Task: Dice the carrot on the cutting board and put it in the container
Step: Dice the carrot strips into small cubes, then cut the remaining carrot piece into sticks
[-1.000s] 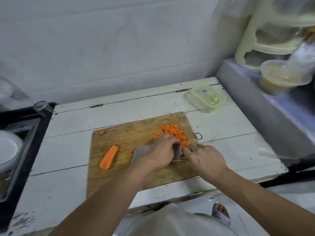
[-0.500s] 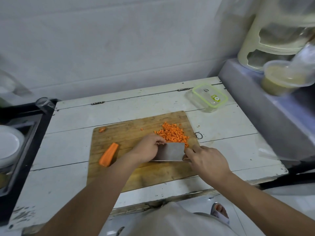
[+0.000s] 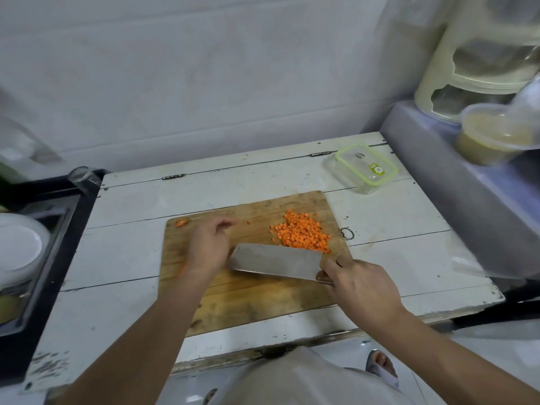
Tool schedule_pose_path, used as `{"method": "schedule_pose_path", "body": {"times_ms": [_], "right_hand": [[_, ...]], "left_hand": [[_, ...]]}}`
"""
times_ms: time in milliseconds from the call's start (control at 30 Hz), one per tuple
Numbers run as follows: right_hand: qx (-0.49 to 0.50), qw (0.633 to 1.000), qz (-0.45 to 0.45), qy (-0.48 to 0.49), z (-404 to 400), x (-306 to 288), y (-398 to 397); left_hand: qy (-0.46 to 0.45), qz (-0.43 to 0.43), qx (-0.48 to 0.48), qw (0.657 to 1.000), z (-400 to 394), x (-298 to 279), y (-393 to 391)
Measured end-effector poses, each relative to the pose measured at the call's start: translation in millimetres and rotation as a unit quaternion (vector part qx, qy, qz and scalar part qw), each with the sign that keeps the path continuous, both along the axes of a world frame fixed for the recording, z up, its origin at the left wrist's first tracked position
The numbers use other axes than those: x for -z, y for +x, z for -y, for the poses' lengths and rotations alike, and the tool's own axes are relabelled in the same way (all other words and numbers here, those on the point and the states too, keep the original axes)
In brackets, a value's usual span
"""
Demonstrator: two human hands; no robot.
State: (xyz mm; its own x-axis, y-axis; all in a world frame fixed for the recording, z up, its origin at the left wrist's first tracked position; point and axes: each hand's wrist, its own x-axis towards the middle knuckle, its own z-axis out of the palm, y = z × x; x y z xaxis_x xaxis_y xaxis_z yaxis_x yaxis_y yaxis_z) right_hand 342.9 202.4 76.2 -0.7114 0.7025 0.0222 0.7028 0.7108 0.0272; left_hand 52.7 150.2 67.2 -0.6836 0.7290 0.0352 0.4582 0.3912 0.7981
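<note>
Carrot [image 3: 183, 270] mostly hidden under left hand [image 3: 209, 247], loosely curled, empty | right hand [image 3: 361, 283] grips cleaver [image 3: 274, 261]

White plank table [image 3: 122, 252] — wooden cutting board [image 3: 251, 299], green-rimmed lidded container [image 3: 366, 168].

Cutting board [image 3: 233, 299]: warm brown wood, streaked with darker grain lines and knife marks.
Diced carrot [image 3: 302, 232]: bright orange heap on the board's far right part.
Carrot scrap [image 3: 181, 222]: orange, at the board's far left corner.
Cleaver [image 3: 277, 261]: dull silver-grey blade, plain, lying across the board.
Table [image 3: 122, 258]: white painted planks under the board, dark seams, chipped grey patches toward the near edge.
Container [image 3: 366, 168]: clear, lime-green rim, small green mark on the lid, beyond the board's far right corner.
Ring [image 3: 347, 233]: dark metal, at the board's right edge.
Wall [image 3: 204, 77]: pale grey-white, behind the board.
</note>
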Motion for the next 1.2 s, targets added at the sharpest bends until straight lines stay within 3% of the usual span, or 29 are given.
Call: {"method": "schedule_pose_path", "body": {"times_ms": [67, 133, 200, 300, 433, 533, 600, 700, 800, 900, 967, 1200], "right_hand": [[0.051, 0.996, 0.01, -0.073, 10, -6, -12], [0.118, 0.962, -0.047, -0.242, 20, -11, -35], [0.147, 0.911, -0.106, -0.369, 29, -15, -67], [0.185, 0.851, -0.144, -0.471, 38, -11, -116], [0.264, 0.775, -0.241, -0.521, 48, 16, -139], [0.33, 0.713, -0.307, -0.538, 51, 16, -121], [0.339, 0.69, -0.335, -0.544, 47, 9, -102], [0.295, 0.735, -0.301, -0.532, 34, 5, -63], [0.215, 0.815, -0.2, -0.5, 11, -3, -26], [0.097, 0.907, -0.067, -0.404, -21, -5, 3], [0.061, 0.926, -0.03, -0.372, -41, -1, 15], [0.018, 0.938, -0.027, -0.346, -90, -4, 9]], "left_hand": [[0.047, -0.025, -0.099, 0.994, 17, -4, -10], [0.041, -0.044, -0.158, 0.986, 35, 4, -23], [-0.025, -0.084, -0.153, 0.984, 52, 18, -33], [-0.137, -0.115, -0.117, 0.977, 67, 37, -34], [-0.167, -0.129, -0.08, 0.974, 74, 44, -23], [-0.166, -0.143, -0.069, 0.973, 77, 48, -21], [-0.17, -0.142, -0.064, 0.973, 76, 51, -21], [-0.178, -0.137, -0.056, 0.973, 72, 53, -20], [-0.169, -0.121, -0.056, 0.977, 68, 58, -24], [-0.162, -0.082, -0.075, 0.98, 66, 56, -23], [-0.156, -0.052, -0.077, 0.983, 67, 54, -18], [-0.149, -0.037, -0.047, 0.987, 78, 51, -5]]}}
